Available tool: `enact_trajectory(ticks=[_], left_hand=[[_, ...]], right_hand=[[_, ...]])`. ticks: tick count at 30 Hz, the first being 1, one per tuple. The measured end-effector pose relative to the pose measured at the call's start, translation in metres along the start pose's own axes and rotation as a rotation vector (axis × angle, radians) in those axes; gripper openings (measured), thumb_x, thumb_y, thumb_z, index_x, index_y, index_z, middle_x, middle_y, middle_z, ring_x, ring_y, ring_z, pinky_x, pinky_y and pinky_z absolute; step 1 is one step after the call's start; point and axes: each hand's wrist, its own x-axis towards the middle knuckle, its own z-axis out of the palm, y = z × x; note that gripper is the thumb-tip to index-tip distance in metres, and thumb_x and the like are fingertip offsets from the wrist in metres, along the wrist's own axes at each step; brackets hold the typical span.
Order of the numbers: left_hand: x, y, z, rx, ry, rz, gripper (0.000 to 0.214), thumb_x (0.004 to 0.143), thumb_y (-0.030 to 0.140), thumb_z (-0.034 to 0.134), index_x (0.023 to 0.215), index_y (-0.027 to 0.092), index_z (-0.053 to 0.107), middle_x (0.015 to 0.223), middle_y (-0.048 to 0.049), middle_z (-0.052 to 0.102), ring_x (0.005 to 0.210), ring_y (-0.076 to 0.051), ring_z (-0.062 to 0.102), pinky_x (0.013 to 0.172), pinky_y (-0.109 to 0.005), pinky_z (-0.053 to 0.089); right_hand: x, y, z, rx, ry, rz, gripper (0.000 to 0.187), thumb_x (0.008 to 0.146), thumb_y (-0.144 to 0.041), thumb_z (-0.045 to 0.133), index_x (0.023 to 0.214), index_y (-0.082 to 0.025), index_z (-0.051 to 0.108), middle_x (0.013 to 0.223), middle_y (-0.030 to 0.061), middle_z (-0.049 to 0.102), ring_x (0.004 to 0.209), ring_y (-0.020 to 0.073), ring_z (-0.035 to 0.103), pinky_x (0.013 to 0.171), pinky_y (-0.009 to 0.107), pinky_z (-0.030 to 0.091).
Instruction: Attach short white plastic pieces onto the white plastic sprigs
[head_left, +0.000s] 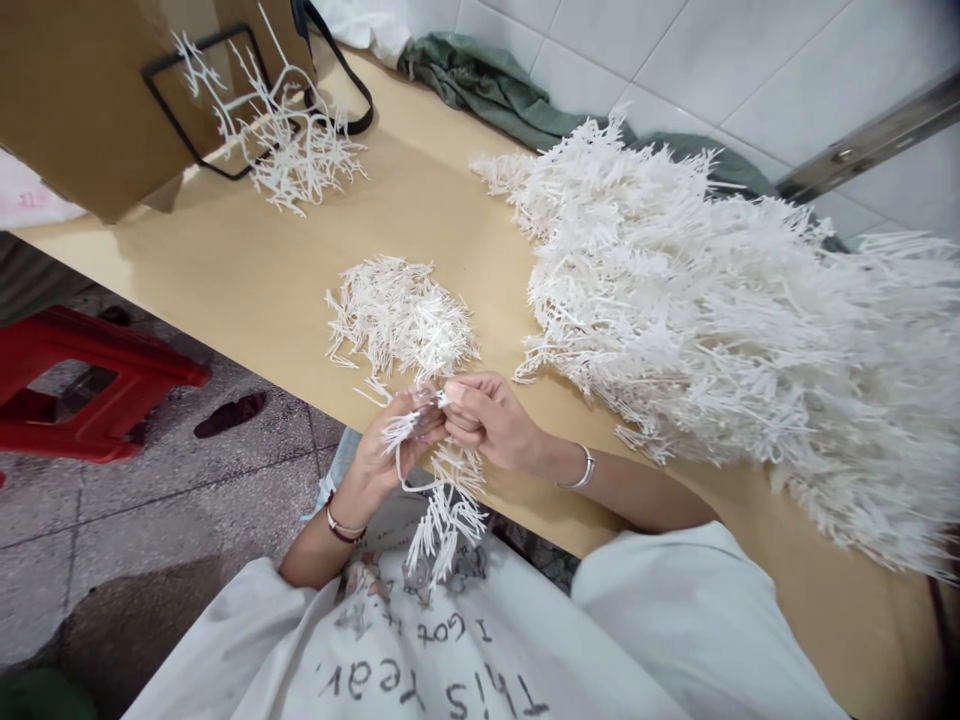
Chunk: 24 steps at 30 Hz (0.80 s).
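Observation:
Both hands meet at the table's front edge around a white branching plastic sprig (448,515), whose bristly tufts hang down over my shirt. My left hand (390,440) is closed on it, with one tuft sticking out past the fingers. Pinched together, the fingertips of my right hand (487,415) hold a small white end of the same sprig. Just beyond the hands lies a small heap of loose white plastic pieces (397,315). The exact grip between the fingertips is partly hidden.
A large pile of white bristly sprigs (720,310) covers the table's (450,220) right side. Bare branching stems (296,155) lie by a black wire frame (154,75) and a cardboard box (90,100). Green cloth (487,80) runs along the tiled wall. A red stool (97,370) stands left.

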Motion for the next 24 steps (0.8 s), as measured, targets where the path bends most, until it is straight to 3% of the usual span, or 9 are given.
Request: enact_trajectory(ticks=[3, 6, 11, 14, 17, 21, 24], left_hand=[[-0.007, -0.002, 0.000, -0.027, -0.147, 0.031, 0.028, 0.076, 0.019, 0.062, 0.056, 0.015, 0.043, 0.049, 0.0071, 0.037, 0.035, 0.000, 0.025, 0.039, -0.014, 0.033], [-0.009, -0.006, -0.002, 0.132, -0.203, 0.188, 0.027, 0.072, 0.024, 0.069, 0.056, 0.015, 0.049, 0.051, 0.0040, 0.045, 0.042, -0.002, 0.038, 0.043, -0.015, 0.035], [-0.002, -0.011, -0.011, 0.357, -0.029, 0.430, 0.023, 0.072, 0.031, 0.071, 0.063, 0.016, 0.056, 0.058, 0.0024, 0.053, 0.050, -0.006, 0.046, 0.048, -0.019, 0.035], [0.001, -0.012, -0.013, 0.375, 0.078, 0.476, 0.026, 0.071, 0.034, 0.072, 0.062, 0.016, 0.056, 0.058, 0.0037, 0.053, 0.050, -0.004, 0.044, 0.049, -0.018, 0.035], [0.002, -0.012, -0.013, 0.387, 0.122, 0.489, 0.029, 0.068, 0.037, 0.074, 0.061, 0.015, 0.056, 0.056, 0.0050, 0.051, 0.048, -0.003, 0.041, 0.048, -0.017, 0.033], [0.003, -0.013, -0.014, 0.439, 0.133, 0.499, 0.032, 0.068, 0.041, 0.073, 0.060, 0.016, 0.056, 0.052, 0.0055, 0.047, 0.046, -0.004, 0.036, 0.045, -0.018, 0.030], [0.003, -0.012, -0.015, 0.443, 0.137, 0.502, 0.032, 0.067, 0.042, 0.073, 0.060, 0.016, 0.057, 0.054, 0.0050, 0.050, 0.046, -0.004, 0.037, 0.045, -0.018, 0.030]], right_hand=[[0.003, -0.011, -0.005, -0.072, -0.021, -0.059, 0.049, 0.087, -0.037, 0.056, 0.054, -0.018, 0.025, 0.046, -0.0110, 0.018, 0.035, 0.0004, 0.015, 0.035, 0.016, 0.014], [0.010, -0.021, -0.015, -0.387, 0.036, -0.190, 0.045, 0.091, -0.041, 0.047, 0.057, -0.019, 0.030, 0.049, -0.0086, 0.025, 0.038, 0.0026, 0.022, 0.039, 0.019, 0.021], [0.018, -0.023, -0.037, -1.437, 0.256, -0.457, 0.031, 0.096, -0.032, 0.036, 0.074, -0.016, 0.050, 0.063, -0.0001, 0.049, 0.055, 0.0088, 0.042, 0.055, 0.024, 0.032], [0.020, -0.020, -0.046, -1.820, 0.265, -0.537, 0.026, 0.095, -0.027, 0.038, 0.081, -0.015, 0.057, 0.073, 0.0037, 0.058, 0.063, 0.0126, 0.051, 0.060, 0.026, 0.035], [0.020, -0.016, -0.047, -1.898, 0.245, -0.538, 0.026, 0.095, -0.028, 0.040, 0.089, -0.015, 0.061, 0.079, 0.0054, 0.062, 0.070, 0.0150, 0.056, 0.064, 0.026, 0.039], [0.019, -0.015, -0.044, -1.848, 0.292, -0.561, 0.031, 0.093, -0.026, 0.040, 0.115, -0.012, 0.057, 0.094, 0.0092, 0.064, 0.078, 0.0174, 0.059, 0.067, 0.028, 0.044], [0.019, -0.016, -0.042, -1.845, 0.327, -0.647, 0.031, 0.093, -0.024, 0.040, 0.114, -0.013, 0.059, 0.091, 0.0099, 0.063, 0.073, 0.0168, 0.058, 0.064, 0.028, 0.044]])
